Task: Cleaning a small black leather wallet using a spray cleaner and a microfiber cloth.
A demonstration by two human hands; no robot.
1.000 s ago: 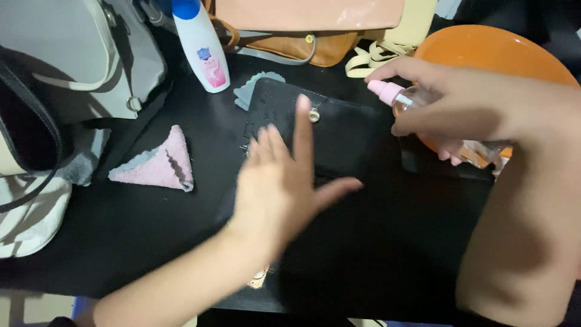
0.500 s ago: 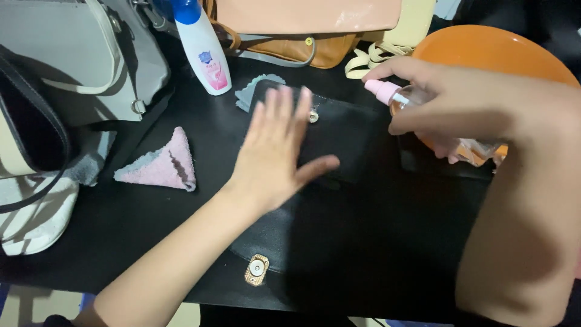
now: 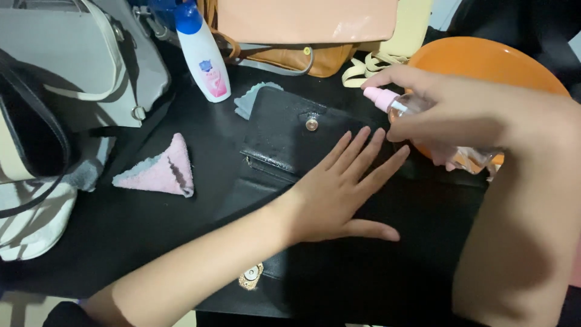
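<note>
Black leather bag [image 3: 284, 139]: flat under left hand [image 3: 339, 194], palm down, fingers spread wide. Orange plate [image 3: 484, 57]: behind right hand [image 3: 436, 115]. Right hand: gripping pink-capped spray bottle [image 3: 393, 106], nozzle just above left fingertips. Pink cloth [image 3: 160, 172]: well left.

Left hand [image 3: 336, 197] flat, fingers [image 3: 363, 158] spread; right hand [image 3: 451, 115] clenched.

Black bag [image 3: 284, 130], pink cloth [image 3: 163, 172], orange plate [image 3: 484, 57], pink-capped spray bottle [image 3: 396, 106].

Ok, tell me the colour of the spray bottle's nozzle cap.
Pale pink, on the spray bottle in the right hand; the head view shows it.
</note>
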